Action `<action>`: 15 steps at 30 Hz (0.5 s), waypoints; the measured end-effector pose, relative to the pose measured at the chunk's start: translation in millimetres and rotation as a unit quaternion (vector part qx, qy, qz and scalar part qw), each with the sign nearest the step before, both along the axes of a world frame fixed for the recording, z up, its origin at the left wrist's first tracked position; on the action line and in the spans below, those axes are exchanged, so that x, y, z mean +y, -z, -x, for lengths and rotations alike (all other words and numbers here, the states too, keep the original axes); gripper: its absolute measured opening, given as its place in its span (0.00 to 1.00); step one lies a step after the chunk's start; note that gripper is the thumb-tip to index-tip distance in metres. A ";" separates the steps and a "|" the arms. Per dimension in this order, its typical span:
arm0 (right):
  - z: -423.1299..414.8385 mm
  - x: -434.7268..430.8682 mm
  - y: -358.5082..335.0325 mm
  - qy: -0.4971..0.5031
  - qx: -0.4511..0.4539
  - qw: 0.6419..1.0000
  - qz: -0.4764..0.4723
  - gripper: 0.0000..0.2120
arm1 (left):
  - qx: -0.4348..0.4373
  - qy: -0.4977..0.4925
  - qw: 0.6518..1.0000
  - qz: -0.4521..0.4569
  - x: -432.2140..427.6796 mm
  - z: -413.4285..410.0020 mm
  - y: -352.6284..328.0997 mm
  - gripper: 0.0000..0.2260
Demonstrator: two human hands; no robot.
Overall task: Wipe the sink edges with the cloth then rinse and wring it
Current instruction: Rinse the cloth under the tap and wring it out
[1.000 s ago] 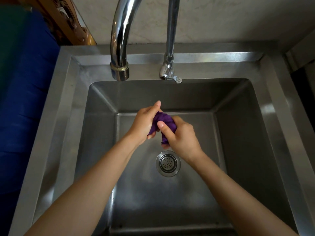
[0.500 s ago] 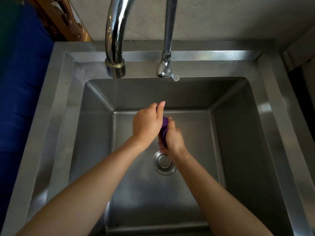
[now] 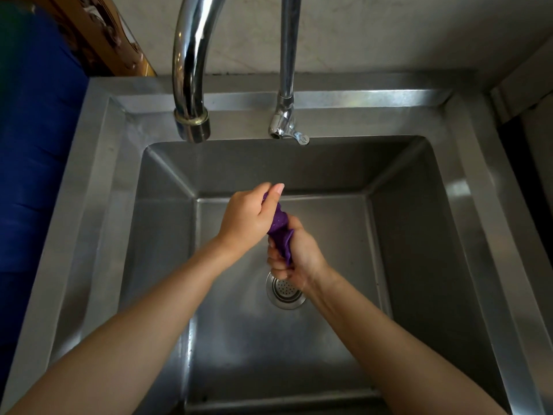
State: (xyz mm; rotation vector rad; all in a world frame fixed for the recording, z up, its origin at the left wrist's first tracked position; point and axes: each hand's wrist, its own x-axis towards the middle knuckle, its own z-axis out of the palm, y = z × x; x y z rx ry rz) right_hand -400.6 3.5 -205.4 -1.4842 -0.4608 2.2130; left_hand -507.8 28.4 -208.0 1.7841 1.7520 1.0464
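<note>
A purple cloth, twisted into a short roll, is held over the middle of the steel sink basin. My left hand grips its upper end, thumb raised. Its lower end is in the fist of my right hand, just above the drain strainer. Most of the cloth is hidden inside the two fists. The sink's flat rim runs along the back and both sides.
A thick curved chrome spout and a thinner tap with a small lever hang over the back rim; no water is running. A blue surface lies left of the sink, a pale wall behind.
The bunched cloth has been stretched and twisted into a roll. My left hand rose to the upper end while my right hand turned and dropped toward the drain.
</note>
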 end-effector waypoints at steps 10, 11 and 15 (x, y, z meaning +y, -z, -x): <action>2.5 2.9 19.3 -0.020 -0.230 0.959 -0.163 0.26 | -0.079 -0.076 0.992 0.056 -17.2 -3.6 17.1 0.15; 1.7 3.1 19.6 -0.025 -0.236 0.955 -0.176 0.26 | -0.076 -0.080 0.992 0.057 -17.2 -4.5 17.5 0.15; -3.5 11.9 17.2 -0.078 -0.243 0.949 -0.185 0.23 | -0.086 -0.117 0.982 0.124 -15.9 -8.5 26.2 0.13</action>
